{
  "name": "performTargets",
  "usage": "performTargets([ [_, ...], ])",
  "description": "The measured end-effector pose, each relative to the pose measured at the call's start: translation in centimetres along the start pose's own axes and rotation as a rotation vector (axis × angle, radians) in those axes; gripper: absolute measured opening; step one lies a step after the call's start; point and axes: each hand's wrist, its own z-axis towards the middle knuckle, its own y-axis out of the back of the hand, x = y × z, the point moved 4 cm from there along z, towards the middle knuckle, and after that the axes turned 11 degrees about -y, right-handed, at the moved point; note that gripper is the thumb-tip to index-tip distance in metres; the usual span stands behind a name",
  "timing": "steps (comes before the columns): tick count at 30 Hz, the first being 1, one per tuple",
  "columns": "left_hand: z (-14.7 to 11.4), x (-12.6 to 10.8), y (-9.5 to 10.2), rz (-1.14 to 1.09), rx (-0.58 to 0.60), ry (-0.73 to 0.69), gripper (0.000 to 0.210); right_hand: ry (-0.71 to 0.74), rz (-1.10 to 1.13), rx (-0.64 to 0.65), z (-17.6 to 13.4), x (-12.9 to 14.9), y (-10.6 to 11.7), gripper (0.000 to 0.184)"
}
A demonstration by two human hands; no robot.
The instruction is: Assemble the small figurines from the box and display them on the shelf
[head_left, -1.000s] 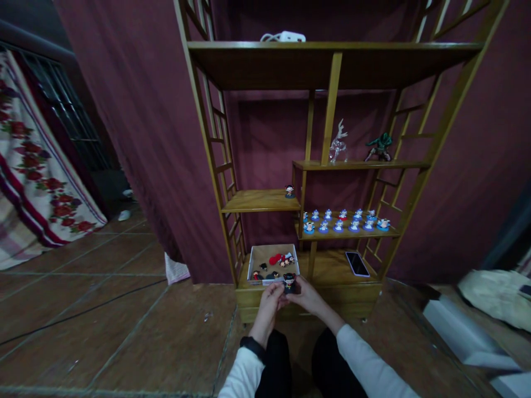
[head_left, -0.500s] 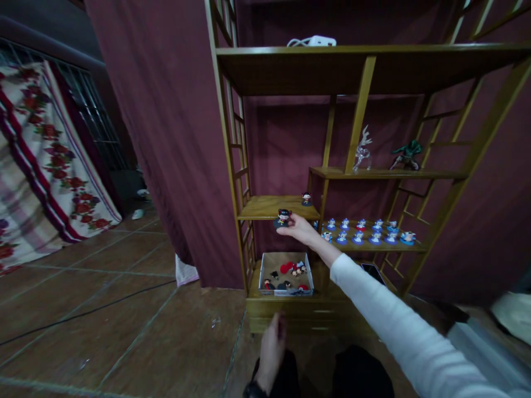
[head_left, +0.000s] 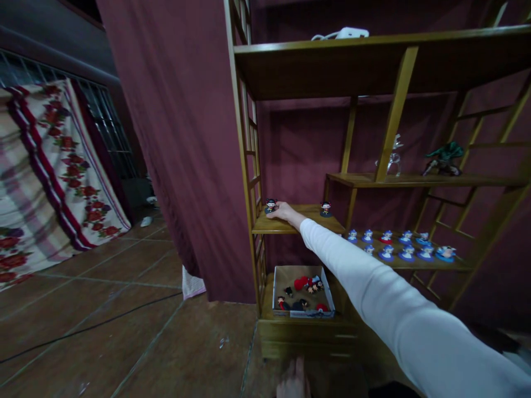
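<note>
My right hand [head_left: 286, 213] is closed on a small black-haired figurine [head_left: 271, 204] at the left end of the middle-left wooden shelf [head_left: 265, 225]. The figurine stands upright on a dark round base, at or just over the shelf board. A similar figurine [head_left: 326, 207] stands at the right end of that shelf. Low at the bottom edge, my left hand [head_left: 293, 381] holds nothing that I can see, its fingers stretched forward. Below the shelf sits an open cardboard box [head_left: 281, 279] with several red and black figurines lying in it.
Several blue-and-white figurines [head_left: 386, 253] stand in two rows on the lower right shelf. Above them are a clear deer ornament [head_left: 394, 160] and a green figure [head_left: 444, 159]. A white power strip [head_left: 352, 33] lies on the top shelf. A dark red curtain [head_left: 186, 138] hangs at left.
My right hand has moved the figurine forward and left, from in front of the shelf to its left end. My left hand has dropped lower in view. The view has shifted.
</note>
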Motion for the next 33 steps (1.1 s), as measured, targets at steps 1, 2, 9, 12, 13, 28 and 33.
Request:
performTargets([
  [1,0.0,0.0,0.2,0.004,-0.005,0.011,0.052,-0.004,-0.035,-0.006,0.5,-0.2,-0.1,0.036],
  [2,-0.1,-0.1,0.4,0.002,-0.009,0.020,0.052,-0.004,-0.070,-0.001,0.9,-0.3,-0.2,0.035],
  [9,-0.3,-0.2,1.6,-0.001,0.052,0.050,0.045,0.012,-0.249,0.051,1.2,-0.5,-0.9,0.027],
  [12,-0.2,-0.4,1.6,-0.002,0.068,0.028,0.042,0.061,-0.256,0.046,0.8,-0.3,-0.9,0.024],
  [13,-0.1,-0.4,1.5,-0.008,0.068,0.022,0.041,0.071,-0.257,0.040,0.8,-0.2,-0.9,0.023],
  [28,-0.6,-0.7,1.8,-0.036,0.085,-0.096,0.037,-0.035,-0.253,0.113,1.1,-0.6,-1.1,0.013],
  [33,-0.8,-0.6,1.8,-0.029,0.093,-0.102,0.035,-0.049,-0.287,0.138,0.5,-0.1,-1.0,0.011],
])
